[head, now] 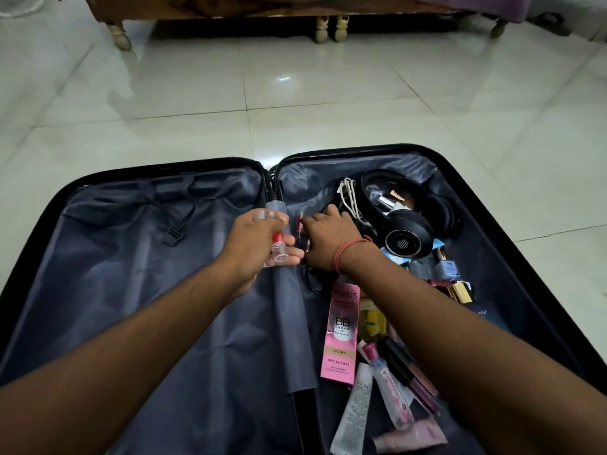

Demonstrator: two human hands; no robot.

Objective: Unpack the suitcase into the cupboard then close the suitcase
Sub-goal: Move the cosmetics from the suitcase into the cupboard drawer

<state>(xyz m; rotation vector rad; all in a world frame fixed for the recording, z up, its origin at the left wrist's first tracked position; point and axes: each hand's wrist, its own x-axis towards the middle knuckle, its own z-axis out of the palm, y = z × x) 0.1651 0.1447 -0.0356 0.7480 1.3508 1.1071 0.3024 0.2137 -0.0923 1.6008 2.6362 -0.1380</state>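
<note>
Nearest the camera, loose tubes [391, 394] are lying in the right half of the open suitcase [512, 224], white and pink ones jumbled at the bottom edge, a bit blurred. Just above them a pink cream box [341, 336] is lying lengthwise beside the centre hinge, with a yellow bottle [372, 318] touching its right side. Further right a gold box [460, 290] and small bluish bottles are sitting against the lining. Both forearms are reaching in from the lower corners. The left half of the suitcase is showing only grey lining and a loose strap buckle [172, 236].

The left hand [259, 244] is hovering over the hinge line, fingers curled round clear lipstick tubes [279, 247], one with a red band showing. The right hand [331, 239], an orange thread on the wrist, is lying knuckles-up just beside it, fingertips reaching down onto another red lipstick [299, 224] at the hinge; whether it is gripping it, cannot tell, fingers hidden.

Beyond the right hand, black headphones [404, 238] are resting in the upper right half, a white cable [349, 198] coiled just left of them, small makeup bits inside the headband loop.

Far behind, a glossy tiled floor [295, 93] and wooden furniture legs [322, 29] are showing
</note>
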